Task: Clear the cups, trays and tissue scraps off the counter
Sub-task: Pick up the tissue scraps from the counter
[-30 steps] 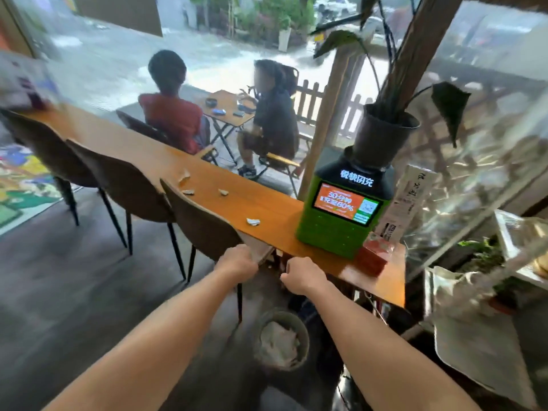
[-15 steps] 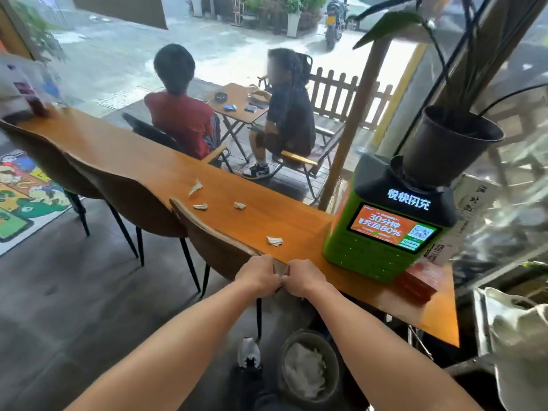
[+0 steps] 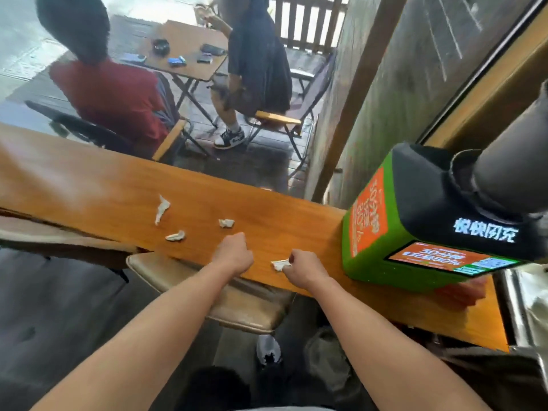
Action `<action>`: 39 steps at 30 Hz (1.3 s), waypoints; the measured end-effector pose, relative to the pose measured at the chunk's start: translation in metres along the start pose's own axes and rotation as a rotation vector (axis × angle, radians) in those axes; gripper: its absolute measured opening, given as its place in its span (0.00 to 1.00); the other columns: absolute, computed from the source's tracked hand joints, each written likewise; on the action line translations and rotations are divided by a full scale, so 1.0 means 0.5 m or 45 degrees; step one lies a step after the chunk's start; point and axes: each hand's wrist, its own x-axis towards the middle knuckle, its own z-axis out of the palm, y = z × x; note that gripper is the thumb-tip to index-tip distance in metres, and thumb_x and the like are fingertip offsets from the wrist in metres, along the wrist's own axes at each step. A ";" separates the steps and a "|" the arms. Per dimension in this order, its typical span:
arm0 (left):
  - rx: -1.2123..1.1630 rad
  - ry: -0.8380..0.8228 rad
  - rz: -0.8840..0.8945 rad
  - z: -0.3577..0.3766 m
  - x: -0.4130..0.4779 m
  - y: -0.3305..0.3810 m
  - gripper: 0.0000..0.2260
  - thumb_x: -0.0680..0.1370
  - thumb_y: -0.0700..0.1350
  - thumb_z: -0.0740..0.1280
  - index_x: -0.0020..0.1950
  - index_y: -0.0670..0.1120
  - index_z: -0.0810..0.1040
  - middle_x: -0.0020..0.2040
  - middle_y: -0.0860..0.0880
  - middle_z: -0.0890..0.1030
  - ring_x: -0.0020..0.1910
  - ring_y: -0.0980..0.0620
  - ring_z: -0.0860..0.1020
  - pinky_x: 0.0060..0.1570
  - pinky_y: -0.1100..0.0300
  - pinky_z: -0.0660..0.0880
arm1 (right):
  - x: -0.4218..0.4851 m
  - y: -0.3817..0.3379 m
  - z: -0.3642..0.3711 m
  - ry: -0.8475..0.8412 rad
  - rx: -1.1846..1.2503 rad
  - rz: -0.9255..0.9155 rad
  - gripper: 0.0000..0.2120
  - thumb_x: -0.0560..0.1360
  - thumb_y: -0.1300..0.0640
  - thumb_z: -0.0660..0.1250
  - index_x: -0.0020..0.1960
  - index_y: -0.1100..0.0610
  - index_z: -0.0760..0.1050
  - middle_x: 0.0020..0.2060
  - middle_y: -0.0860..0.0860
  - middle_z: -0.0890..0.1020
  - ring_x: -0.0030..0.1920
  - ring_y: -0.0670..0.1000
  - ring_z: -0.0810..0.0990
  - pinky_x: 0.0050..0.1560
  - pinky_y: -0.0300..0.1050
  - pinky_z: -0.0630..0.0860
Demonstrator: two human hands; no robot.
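Both hands sit at the table's near edge. Right hand (image 3: 305,269) pinches a tissue scrap (image 3: 280,264) to lift it. Left hand (image 3: 234,254) looks curled, maybe empty. Three scraps (image 3: 226,223) wait mid-table (image 3: 89,185).

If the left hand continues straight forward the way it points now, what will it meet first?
Most likely the small tissue scrap, lying on the counter just beyond the closed left hand. Depth is hard to judge, so the hand might pass slightly right of it.
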 end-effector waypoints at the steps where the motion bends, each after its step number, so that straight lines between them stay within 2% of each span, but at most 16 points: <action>1: 0.021 -0.009 0.001 -0.005 0.026 -0.017 0.07 0.76 0.44 0.62 0.51 0.44 0.74 0.53 0.42 0.78 0.50 0.41 0.76 0.45 0.52 0.73 | 0.012 -0.006 0.009 -0.007 0.011 0.023 0.16 0.77 0.50 0.62 0.61 0.56 0.75 0.59 0.57 0.79 0.56 0.59 0.77 0.51 0.50 0.77; 4: 0.061 -0.014 0.048 -0.024 0.099 -0.056 0.10 0.76 0.44 0.61 0.55 0.43 0.74 0.56 0.40 0.78 0.55 0.39 0.76 0.50 0.50 0.74 | 0.044 -0.026 0.031 -0.004 0.053 0.118 0.19 0.78 0.49 0.63 0.65 0.57 0.73 0.61 0.58 0.77 0.58 0.59 0.76 0.54 0.52 0.77; 9: 0.105 -0.084 0.140 -0.055 0.186 -0.113 0.12 0.76 0.46 0.61 0.58 0.45 0.73 0.57 0.43 0.75 0.55 0.40 0.75 0.51 0.49 0.74 | 0.069 -0.075 0.060 0.104 0.154 0.350 0.20 0.78 0.48 0.64 0.67 0.55 0.71 0.63 0.57 0.73 0.62 0.60 0.74 0.60 0.53 0.74; 14: 0.200 -0.168 0.272 -0.086 0.246 -0.156 0.11 0.77 0.45 0.62 0.59 0.48 0.71 0.56 0.45 0.74 0.51 0.43 0.75 0.46 0.51 0.74 | 0.072 -0.112 0.087 0.194 0.166 0.527 0.19 0.79 0.49 0.65 0.68 0.54 0.70 0.64 0.57 0.71 0.63 0.60 0.73 0.60 0.54 0.75; 19: 0.227 -0.196 0.294 -0.101 0.277 -0.179 0.13 0.79 0.47 0.62 0.63 0.50 0.70 0.57 0.45 0.73 0.47 0.46 0.73 0.42 0.53 0.73 | 0.078 -0.123 0.100 0.242 0.191 0.611 0.19 0.79 0.50 0.66 0.68 0.54 0.70 0.66 0.57 0.70 0.65 0.60 0.71 0.60 0.53 0.74; 23: 0.249 -0.184 0.332 -0.092 0.291 -0.175 0.12 0.79 0.47 0.63 0.62 0.51 0.69 0.56 0.44 0.71 0.45 0.45 0.74 0.41 0.52 0.75 | 0.091 -0.130 0.114 0.256 0.213 0.630 0.18 0.79 0.50 0.65 0.67 0.54 0.70 0.66 0.57 0.69 0.65 0.60 0.70 0.60 0.52 0.73; 29: 0.299 -0.146 0.405 -0.043 0.323 -0.187 0.16 0.80 0.49 0.62 0.68 0.55 0.67 0.60 0.44 0.68 0.54 0.43 0.71 0.46 0.50 0.76 | 0.132 -0.123 0.160 0.273 0.250 0.665 0.14 0.80 0.52 0.63 0.64 0.54 0.71 0.65 0.57 0.67 0.62 0.61 0.70 0.57 0.52 0.73; 33: 0.341 -0.117 0.546 -0.022 0.347 -0.211 0.11 0.81 0.49 0.62 0.63 0.52 0.72 0.58 0.44 0.69 0.53 0.44 0.71 0.46 0.51 0.76 | 0.158 -0.120 0.184 0.415 0.191 0.670 0.06 0.80 0.57 0.62 0.57 0.56 0.73 0.59 0.57 0.70 0.54 0.59 0.73 0.49 0.50 0.74; 35: 0.361 -0.109 0.644 -0.021 0.357 -0.223 0.08 0.81 0.46 0.62 0.59 0.48 0.74 0.55 0.43 0.70 0.51 0.43 0.72 0.47 0.49 0.76 | 0.170 -0.124 0.192 0.461 0.182 0.630 0.04 0.80 0.60 0.61 0.51 0.59 0.74 0.54 0.58 0.73 0.50 0.60 0.74 0.44 0.48 0.71; 39: 0.379 -0.158 0.710 -0.043 0.369 -0.241 0.04 0.79 0.37 0.60 0.51 0.42 0.72 0.47 0.44 0.70 0.44 0.43 0.73 0.40 0.49 0.73 | 0.195 -0.160 0.197 0.426 0.193 0.568 0.06 0.78 0.64 0.58 0.48 0.59 0.73 0.48 0.56 0.74 0.50 0.59 0.73 0.44 0.47 0.68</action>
